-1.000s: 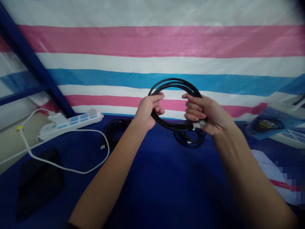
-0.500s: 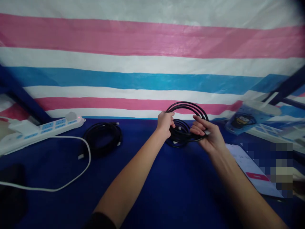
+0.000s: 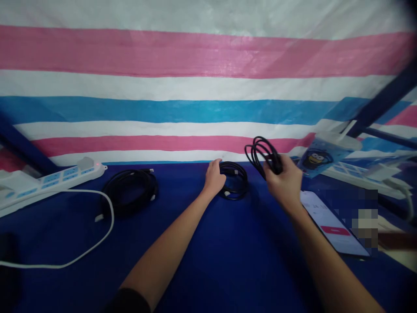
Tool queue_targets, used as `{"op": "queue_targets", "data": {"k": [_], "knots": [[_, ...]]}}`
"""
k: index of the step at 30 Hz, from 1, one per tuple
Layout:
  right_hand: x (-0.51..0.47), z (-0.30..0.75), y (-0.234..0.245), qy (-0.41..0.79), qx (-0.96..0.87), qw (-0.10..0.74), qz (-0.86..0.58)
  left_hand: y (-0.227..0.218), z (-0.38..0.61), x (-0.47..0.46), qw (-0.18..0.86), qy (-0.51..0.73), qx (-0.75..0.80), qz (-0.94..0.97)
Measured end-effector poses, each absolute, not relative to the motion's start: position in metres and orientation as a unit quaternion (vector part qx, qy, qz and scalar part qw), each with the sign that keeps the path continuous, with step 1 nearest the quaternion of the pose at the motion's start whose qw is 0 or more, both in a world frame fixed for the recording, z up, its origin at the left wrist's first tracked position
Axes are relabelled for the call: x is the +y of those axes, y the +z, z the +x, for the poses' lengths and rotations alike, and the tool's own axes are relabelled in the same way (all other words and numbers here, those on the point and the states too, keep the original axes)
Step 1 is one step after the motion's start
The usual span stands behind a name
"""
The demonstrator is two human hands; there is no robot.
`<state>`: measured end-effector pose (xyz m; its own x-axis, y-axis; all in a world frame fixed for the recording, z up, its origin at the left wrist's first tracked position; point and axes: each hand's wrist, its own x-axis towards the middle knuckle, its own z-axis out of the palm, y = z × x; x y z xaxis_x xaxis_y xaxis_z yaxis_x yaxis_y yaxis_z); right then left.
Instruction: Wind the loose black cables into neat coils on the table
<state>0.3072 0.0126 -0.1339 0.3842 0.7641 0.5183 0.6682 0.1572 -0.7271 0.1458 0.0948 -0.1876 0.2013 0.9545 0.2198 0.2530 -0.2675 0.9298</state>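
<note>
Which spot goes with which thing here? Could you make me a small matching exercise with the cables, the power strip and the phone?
Things:
1. lifted cable coil
2. small cable coil
3. power strip
4. phone

Places:
A. flat on the blue table, lit screen up, far right
B. held off the table in the right hand
C. far left, at the striped backdrop
D. on the table, under the left hand fingertips

Pairs: 1-B, 2-D, 3-C, 4-A

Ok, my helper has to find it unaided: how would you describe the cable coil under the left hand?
On the blue table, near the striped wall, lie two black coils. It is the small coil touched by the left hand, unlike the bigger coil near the white power strip.
</note>
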Motion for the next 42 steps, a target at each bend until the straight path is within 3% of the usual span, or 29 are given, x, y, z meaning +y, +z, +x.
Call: {"op": "queue_targets", "data": {"k": [8,15,23,32,42], "knots": [[0.024,0.261,-0.171,0.024,-0.76,0.196,-0.619,-0.175,0.123,0.092,0.484,0.373,0.324,0.722],[0.021,0.266,-0.166,0.003,-0.801,0.079,-0.594,-0.18,0.094,0.11,0.495,0.383,0.365,0.689],[0.003,0.253,-0.165,-0.041,-0.832,0.057,-0.551,-0.184,0.119,0.084,0.396,0.35,0.353,0.772],[-0.008,0.239,-0.189,-0.129,-0.811,0.105,-0.561,-0.188,0.095,0.07,0.302,0.303,0.354,0.832],[-0.016,0.229,-0.182,-0.227,-0.756,0.212,-0.576,-0.183,0.082,0.056,0.203,0.378,0.4,0.809]]}}
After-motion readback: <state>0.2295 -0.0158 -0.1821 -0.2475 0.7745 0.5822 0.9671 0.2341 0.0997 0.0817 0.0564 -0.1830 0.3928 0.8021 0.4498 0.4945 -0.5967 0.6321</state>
